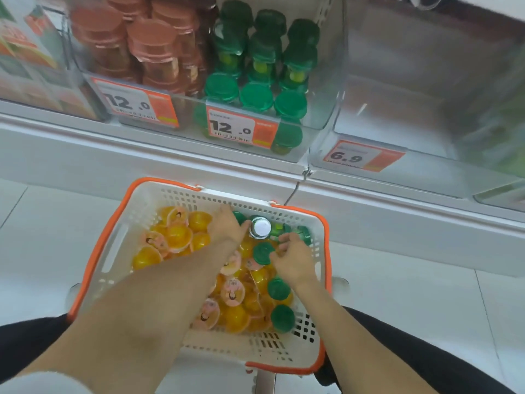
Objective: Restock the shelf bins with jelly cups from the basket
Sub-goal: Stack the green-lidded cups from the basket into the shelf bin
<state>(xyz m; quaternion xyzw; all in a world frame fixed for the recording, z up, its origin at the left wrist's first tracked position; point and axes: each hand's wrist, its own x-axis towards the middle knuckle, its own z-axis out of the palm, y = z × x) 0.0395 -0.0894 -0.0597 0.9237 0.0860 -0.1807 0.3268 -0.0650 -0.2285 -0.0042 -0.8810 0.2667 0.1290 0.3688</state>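
Both hands in orange-rimmed basket of jelly cups; left hand spread flat; right hand pinching green-lidded cup

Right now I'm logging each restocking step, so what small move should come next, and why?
Probably close the right hand on the green-lidded cup at its fingertips and lift it toward the green-lid bin. Both hands are down in the basket, the left hand by an upturned cup, and that bin shows room in front.
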